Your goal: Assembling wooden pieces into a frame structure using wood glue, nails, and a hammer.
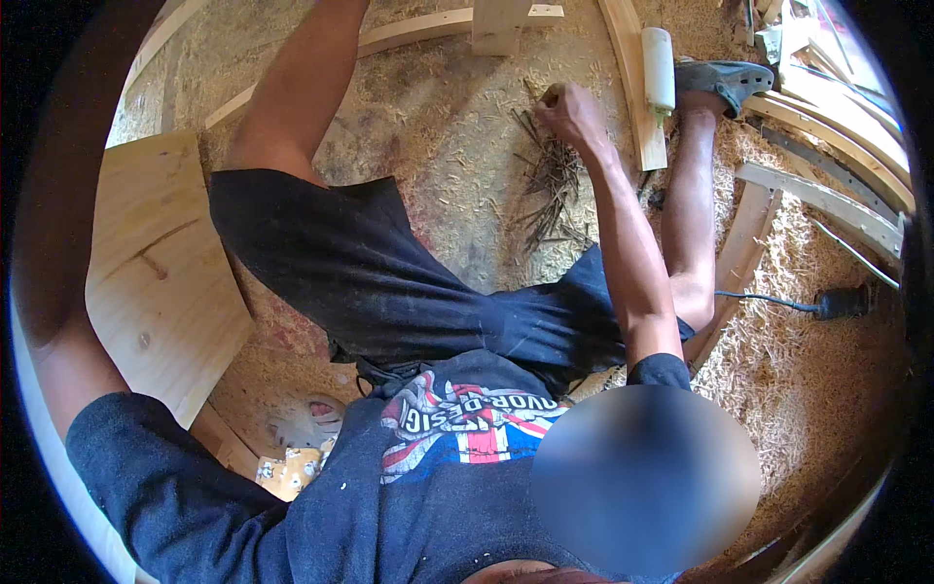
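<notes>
My right hand (572,113) is closed, fingers curled in, just above a loose pile of dark nails (555,195) on the floor. Whatever it may hold is too small or hidden to make out. My left arm (68,224) reaches up along the left side and leaves the picture at the top, so the left hand is out of sight. Right of my right hand, a white glue bottle (659,68) lies with its nozzle toward me, over a wooden strip (630,73).
My legs are spread on a shaving-strewn floor (418,146). A plywood board (165,282) lies at the left. Wooden frame pieces (744,234) and a dark cable (769,300) are on the right. A long batten (418,32) crosses the far side, beside an upright wooden block (496,27).
</notes>
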`<state>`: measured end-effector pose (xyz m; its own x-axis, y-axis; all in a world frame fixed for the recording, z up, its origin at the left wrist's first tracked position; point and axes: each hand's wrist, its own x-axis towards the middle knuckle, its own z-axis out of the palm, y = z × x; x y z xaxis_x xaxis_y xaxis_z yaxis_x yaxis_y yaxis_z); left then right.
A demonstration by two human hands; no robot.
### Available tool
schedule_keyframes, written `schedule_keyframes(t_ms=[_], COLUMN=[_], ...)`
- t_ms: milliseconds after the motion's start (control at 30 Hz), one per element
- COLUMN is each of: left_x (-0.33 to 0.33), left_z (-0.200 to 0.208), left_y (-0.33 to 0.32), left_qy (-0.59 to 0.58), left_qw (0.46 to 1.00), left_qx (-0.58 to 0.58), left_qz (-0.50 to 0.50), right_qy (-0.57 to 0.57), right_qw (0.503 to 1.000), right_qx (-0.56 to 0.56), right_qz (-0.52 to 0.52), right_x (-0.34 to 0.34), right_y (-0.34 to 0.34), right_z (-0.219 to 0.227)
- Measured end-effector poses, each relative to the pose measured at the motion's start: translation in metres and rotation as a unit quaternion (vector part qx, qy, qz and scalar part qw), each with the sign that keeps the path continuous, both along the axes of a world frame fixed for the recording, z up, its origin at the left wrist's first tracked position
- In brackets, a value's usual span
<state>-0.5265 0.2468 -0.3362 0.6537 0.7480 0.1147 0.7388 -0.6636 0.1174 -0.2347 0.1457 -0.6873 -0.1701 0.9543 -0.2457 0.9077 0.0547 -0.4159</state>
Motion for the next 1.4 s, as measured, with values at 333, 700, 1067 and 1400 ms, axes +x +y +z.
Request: schedule_keyframes(t_ms=[333, 700, 1067, 1400], left_x=[-0.001, -0.013, 0.003, 0.0], left_z=[0.0, -0.043, -0.002, -0.003], left_y=[0.007, 0.029, -0.002, -0.002], left_qy=[0.051, 0.024, 0.009, 0.001], left_qw=[0.998, 0.998, 1.0, 0.999], left_qx=[0.039, 0.055, -0.022, -0.009], left_qz=[-0.027, 0.024, -0.007, -0.036], right_qy=[0.109, 0.407, -0.001, -0.12], right_qw=[0.99, 0.895, 0.874, 0.863], right_qx=[-0.069, -0.182, 0.447, 0.421], right_qz=[-0.055, 0.018, 0.189, 0.253], right_x=[-0.005, 0.026, -0.04, -0.065], right_y=[-0.007, 0.0, 0.036, 0.051], right_z=[0.022, 0.209, 0.418, 0.43])
